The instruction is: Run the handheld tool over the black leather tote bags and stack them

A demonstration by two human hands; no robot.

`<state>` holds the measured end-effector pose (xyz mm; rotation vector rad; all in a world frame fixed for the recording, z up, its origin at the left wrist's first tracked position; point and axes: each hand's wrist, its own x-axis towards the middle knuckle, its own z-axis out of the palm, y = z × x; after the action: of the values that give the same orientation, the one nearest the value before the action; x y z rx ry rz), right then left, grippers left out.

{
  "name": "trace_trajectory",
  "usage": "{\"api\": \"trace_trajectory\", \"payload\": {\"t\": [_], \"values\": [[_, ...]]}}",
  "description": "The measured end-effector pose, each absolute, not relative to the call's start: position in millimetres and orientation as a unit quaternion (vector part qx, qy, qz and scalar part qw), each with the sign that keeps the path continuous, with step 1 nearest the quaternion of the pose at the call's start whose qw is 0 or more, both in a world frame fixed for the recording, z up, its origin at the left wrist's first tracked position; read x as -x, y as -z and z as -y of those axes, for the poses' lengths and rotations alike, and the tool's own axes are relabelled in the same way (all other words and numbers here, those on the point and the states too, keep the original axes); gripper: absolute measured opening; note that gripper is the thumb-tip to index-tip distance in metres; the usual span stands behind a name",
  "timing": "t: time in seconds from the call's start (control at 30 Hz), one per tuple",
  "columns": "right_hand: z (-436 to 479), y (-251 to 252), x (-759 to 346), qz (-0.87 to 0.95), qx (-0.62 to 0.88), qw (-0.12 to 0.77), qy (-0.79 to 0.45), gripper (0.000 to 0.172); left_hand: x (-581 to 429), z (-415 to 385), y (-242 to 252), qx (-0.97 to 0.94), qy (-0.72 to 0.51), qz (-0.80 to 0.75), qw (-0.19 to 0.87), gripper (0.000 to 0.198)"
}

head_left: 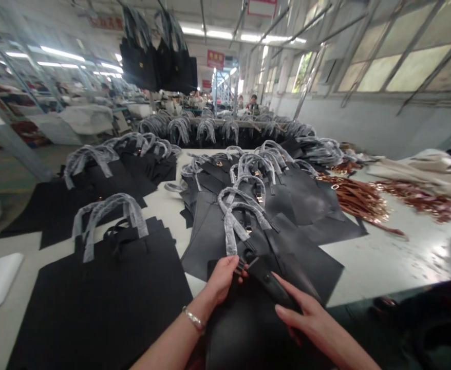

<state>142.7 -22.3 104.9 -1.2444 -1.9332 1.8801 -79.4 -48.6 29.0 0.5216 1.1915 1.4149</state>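
Observation:
Both my hands are at the bottom centre, over a black leather tote bag [248, 334] lying on the white table [364, 267]. My left hand [221, 280], with a silver bracelet [193, 318] at the wrist, pinches the upper end of a black leather tab [267, 281] with a snap on it. My right hand [298, 308] grips the tab's lower end between thumb and fingers. Just above my hands lies a pile of black bags [225, 252], their handles wrapped in grey film [229, 231].
Stacks of black bags [110, 288] cover the table's left side. Tan leather straps with metal rings [354, 198] and beige cloth [421, 172] lie at right. Black bags [156, 56] hang overhead. A co-worker [253, 104] sits far back.

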Motion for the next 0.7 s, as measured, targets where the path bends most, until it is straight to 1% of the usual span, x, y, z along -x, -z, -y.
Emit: {"api": "trace_trajectory", "payload": {"t": [0.13,0.3,0.47,0.6,0.7], "values": [[19,-108,-132,0.632,0.415,0.071,-0.651,0.077,76,52,-30,-0.209,-0.598,-0.499,0.591,0.037],[13,-115,-125,0.608,0.416,0.094,-0.670,0.080,78,55,-33,-0.173,-0.595,-0.489,0.614,0.034],[13,-116,-130,0.573,0.421,0.056,-0.701,0.079,72,58,-35,-0.134,-0.593,-0.472,0.638,0.025],[6,-113,-126,0.595,0.452,0.101,-0.657,0.083,65,64,-37,-0.074,-0.585,-0.408,0.697,0.013],[2,-115,-127,0.605,0.462,0.105,-0.640,0.087,64,71,-37,-0.013,-0.560,-0.364,0.744,0.015]]}}
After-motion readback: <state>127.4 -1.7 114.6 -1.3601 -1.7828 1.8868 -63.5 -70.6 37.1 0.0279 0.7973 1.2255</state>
